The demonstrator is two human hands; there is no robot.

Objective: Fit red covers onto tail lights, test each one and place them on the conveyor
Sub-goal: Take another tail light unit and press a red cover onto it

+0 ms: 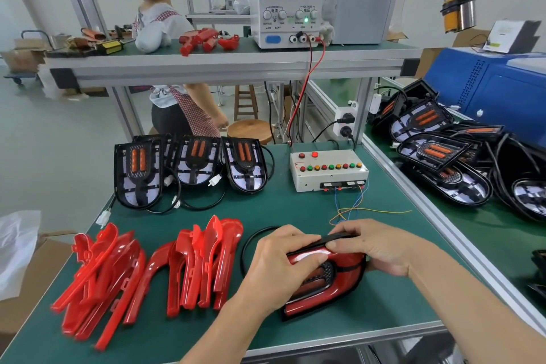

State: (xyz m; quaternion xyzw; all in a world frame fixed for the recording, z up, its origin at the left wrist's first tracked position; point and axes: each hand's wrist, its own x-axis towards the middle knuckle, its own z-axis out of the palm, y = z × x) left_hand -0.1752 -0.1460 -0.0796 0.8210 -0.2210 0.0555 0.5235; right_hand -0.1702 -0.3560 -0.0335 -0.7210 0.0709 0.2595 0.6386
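Observation:
A tail light with a red cover on it (339, 278) lies on the green bench in front of me. My left hand (280, 266) presses on its left side, fingers over the red cover. My right hand (372, 242) grips its top and right edge. Its black cable (251, 241) loops out to the left. Loose red covers lie in two heaps at the left (97, 278) and the middle (201, 263). Three bare black tail lights (189, 168) stand in a row at the back. A test box with coloured buttons (328, 171) sits behind my hands.
A DC power supply (291, 0) on the upper shelf reads 0.000 and 12.00. The conveyor (484, 233) at the right carries several uncovered tail lights. A person stands behind the bench at the left. Thin test wires (354, 211) trail from the box.

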